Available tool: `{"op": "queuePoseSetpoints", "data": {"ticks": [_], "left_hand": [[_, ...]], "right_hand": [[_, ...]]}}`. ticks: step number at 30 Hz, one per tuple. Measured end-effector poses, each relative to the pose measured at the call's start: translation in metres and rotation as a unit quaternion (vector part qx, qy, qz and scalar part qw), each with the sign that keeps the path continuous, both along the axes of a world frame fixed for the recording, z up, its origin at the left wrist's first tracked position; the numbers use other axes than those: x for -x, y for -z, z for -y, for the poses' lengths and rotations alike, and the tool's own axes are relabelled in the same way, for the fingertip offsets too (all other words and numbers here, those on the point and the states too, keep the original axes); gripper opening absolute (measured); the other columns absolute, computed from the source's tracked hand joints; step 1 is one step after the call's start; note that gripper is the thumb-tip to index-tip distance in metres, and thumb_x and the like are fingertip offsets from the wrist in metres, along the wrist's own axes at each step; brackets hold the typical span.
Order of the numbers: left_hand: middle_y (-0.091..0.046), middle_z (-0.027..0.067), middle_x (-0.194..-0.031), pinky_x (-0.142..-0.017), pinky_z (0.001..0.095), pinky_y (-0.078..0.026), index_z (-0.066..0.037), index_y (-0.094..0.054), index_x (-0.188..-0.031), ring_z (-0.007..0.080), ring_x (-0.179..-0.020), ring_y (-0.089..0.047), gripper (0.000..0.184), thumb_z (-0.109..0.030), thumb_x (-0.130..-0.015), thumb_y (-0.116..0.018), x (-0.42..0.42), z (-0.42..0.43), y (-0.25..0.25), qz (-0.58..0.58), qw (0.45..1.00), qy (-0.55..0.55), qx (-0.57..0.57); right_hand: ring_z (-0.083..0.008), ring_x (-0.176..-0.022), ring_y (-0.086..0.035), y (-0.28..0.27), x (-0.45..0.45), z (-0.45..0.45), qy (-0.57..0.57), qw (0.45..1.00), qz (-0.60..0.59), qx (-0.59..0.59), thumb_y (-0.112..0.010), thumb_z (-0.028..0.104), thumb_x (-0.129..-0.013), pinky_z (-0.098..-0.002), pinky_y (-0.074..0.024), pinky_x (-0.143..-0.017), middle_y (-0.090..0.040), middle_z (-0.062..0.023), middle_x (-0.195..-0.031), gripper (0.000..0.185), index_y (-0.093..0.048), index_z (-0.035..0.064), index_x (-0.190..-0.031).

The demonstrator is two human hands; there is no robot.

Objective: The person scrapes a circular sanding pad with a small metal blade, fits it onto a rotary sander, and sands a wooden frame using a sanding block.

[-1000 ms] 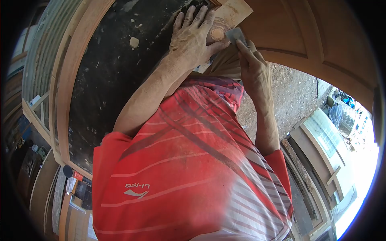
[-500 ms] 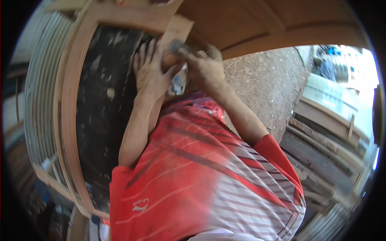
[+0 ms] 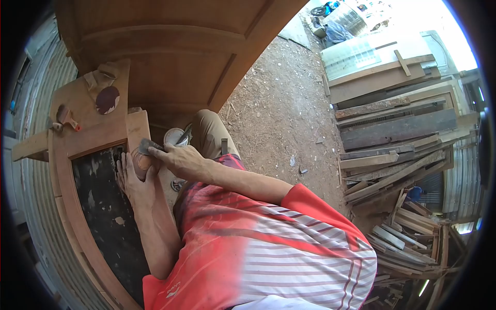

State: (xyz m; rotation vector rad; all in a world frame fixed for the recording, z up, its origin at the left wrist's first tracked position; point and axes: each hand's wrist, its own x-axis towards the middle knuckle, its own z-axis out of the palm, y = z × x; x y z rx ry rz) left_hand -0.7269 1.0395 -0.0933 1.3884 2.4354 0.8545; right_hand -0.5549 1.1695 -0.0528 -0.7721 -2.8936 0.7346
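My right hand (image 3: 183,161) grips a putty knife (image 3: 150,146), its flat grey blade pointing left over a round brown piece (image 3: 141,161). The blade appears to touch the top of that piece; whether it carries putty cannot be told. Around the same piece my left hand (image 3: 136,183) is curved, thumb on the near side and fingers stretched along the other. Beneath both hands lies a wooden frame (image 3: 72,186) with a dark, scuffed panel (image 3: 108,217) set in it. The left fingertips rest by the panel's upper right edge.
A paintbrush (image 3: 67,118), a dark red sanding disc (image 3: 107,99) and a crumpled cloth (image 3: 101,77) lie on a board beyond the frame. A large panelled wooden door (image 3: 170,67) stands ahead. A white bucket (image 3: 173,135) sits by my leg. Stacked planks (image 3: 398,129) line the right.
My view has swung right and widened, bringing the brush, disc and cloth into sight. Both hands keep hold of the putty knife and round piece, with the blade still at its top.
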Motion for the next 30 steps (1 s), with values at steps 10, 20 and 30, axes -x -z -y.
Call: {"op": "queuePoseSetpoints", "data": {"ticks": [10, 20, 30], "left_hand": [[-0.055, 0.0238, -0.159, -0.129, 0.0552, -0.035, -0.002, -0.056, -0.152, 0.0434, -0.152, -0.046, 0.087, -0.027, -0.079, -0.095, -0.009, 0.004, -0.004, 0.016, 0.994, -0.061, -0.087], [-0.058, 0.0232, -0.158, -0.128, 0.0556, -0.036, -0.004, -0.062, -0.148, 0.0430, -0.151, -0.048, 0.080, -0.031, -0.080, -0.094, -0.006, 0.006, 0.005, -0.019, 0.994, -0.054, -0.090], [-0.058, 0.0227, -0.157, -0.127, 0.0541, -0.037, -0.002, -0.063, -0.147, 0.0436, -0.151, -0.047, 0.080, -0.043, -0.084, -0.089, -0.008, 0.003, -0.001, -0.022, 0.994, -0.064, -0.081]], "right_hand": [[-0.0453, -0.093, -0.074, 0.005, -0.001, 0.006, 0.056, 0.996, -0.037, 0.053, -0.059, 0.010, -0.101, -0.0534, -0.0592, -0.076, -0.068, -0.0256, -0.111, 0.057, -0.045, 0.0011, -0.155], [-0.0479, -0.092, -0.073, -0.012, 0.000, -0.007, 0.056, 0.996, 0.005, 0.071, -0.056, 0.014, -0.103, -0.0573, -0.0584, -0.076, -0.068, -0.0291, -0.108, 0.044, -0.049, -0.0020, -0.144], [-0.0463, -0.089, -0.074, 0.015, -0.003, -0.003, 0.026, 0.998, -0.038, 0.042, -0.056, 0.012, -0.102, -0.0557, -0.0597, -0.073, -0.069, -0.0276, -0.105, 0.061, -0.042, -0.0044, -0.159]]}}
